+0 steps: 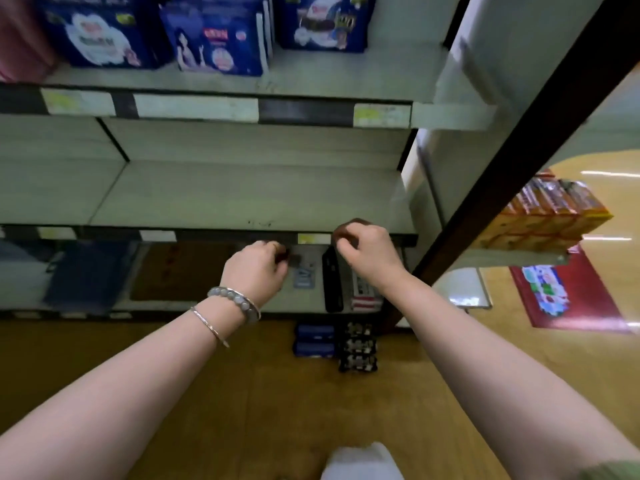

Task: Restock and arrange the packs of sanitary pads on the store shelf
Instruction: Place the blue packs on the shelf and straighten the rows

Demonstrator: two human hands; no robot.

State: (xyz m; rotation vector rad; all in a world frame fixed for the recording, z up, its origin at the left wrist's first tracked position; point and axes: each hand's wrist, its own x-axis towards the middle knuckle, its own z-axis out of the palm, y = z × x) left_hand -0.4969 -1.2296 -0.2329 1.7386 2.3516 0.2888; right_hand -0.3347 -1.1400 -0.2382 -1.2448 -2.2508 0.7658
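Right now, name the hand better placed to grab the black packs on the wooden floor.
Probably right: the right hand is almost straight above the black packs; the left hand sits aside.

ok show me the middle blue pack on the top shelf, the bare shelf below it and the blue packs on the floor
middle blue pack [218, 39], head view, front face
bare shelf [242, 195], head view, top surface
blue packs on the floor [315, 331], head view, upper pack
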